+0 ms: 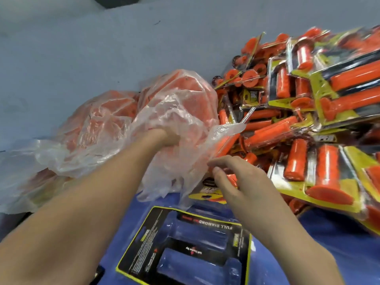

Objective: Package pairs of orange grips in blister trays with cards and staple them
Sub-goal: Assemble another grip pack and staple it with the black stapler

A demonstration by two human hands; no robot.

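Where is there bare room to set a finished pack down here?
Bare grey surface beyond the bags of grips, top left; a blue sheet strip between the empty blister tray and the pile of packed grips. The right side is crowded.

The left grip (162, 137) is sunk into the clear plastic bag (174, 112), its fingers hidden. The orange handlebar grips (185, 83) inside are only a blur. The heap of finished packs (308, 99) is cut off on the right. The blister tray (191, 233) is cut off at the bottom, and its card's small print is unreadable.
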